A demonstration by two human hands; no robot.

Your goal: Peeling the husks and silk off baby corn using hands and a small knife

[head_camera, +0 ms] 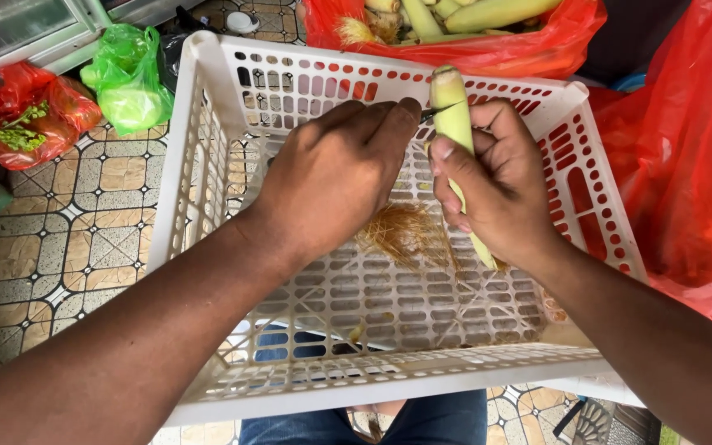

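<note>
Seen from above, two bare hands work over a white plastic crate (208,165) resting on the person's lap. The right hand (500,194), at about two o'clock from the crate's centre, is closed around a pale green ear of corn (453,115) held upright. The left hand (335,169) is closed on a small blade (432,111), mostly hidden, touching the corn near its top. Brown corn silk (405,235) lies in the crate below the hands. A red bag of corn (488,41) sits at twelve o'clock, a green bag (129,78) at ten o'clock on the tiled floor (59,247).
</note>
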